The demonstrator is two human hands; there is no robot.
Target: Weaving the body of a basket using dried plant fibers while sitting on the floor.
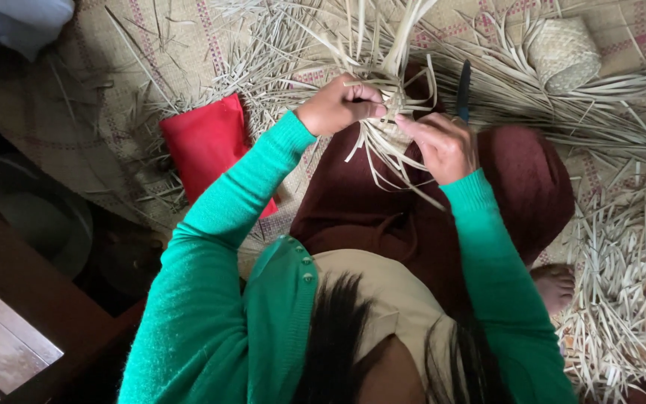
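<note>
A red cloth pouch (214, 146) lies on the woven mat (76, 90) at the left. The left hand (338, 105) pinches pale straw strips (383, 112) of a half-woven piece over the lap. The right hand (443, 146) grips the same strips, a dark blade (463, 90) rising behind it. Far right sits a small woven basket (562, 52).

the left hand (338, 105) and right hand (443, 146) meet over the lap, both sets of fingers (371, 111) pinching the half-woven piece (390, 112) between them. its loose strips (383, 45) fan out beyond the fingers, over the mat (99, 97). a folded cloth (211, 146) lies on the mat left of the left hand. a knife (463, 90) stands just behind the right hand. a small woven basket (562, 54) sits far right and beyond. a heap of strips (622, 277) lies right of the lap, beside a bare foot (555, 284).
</note>
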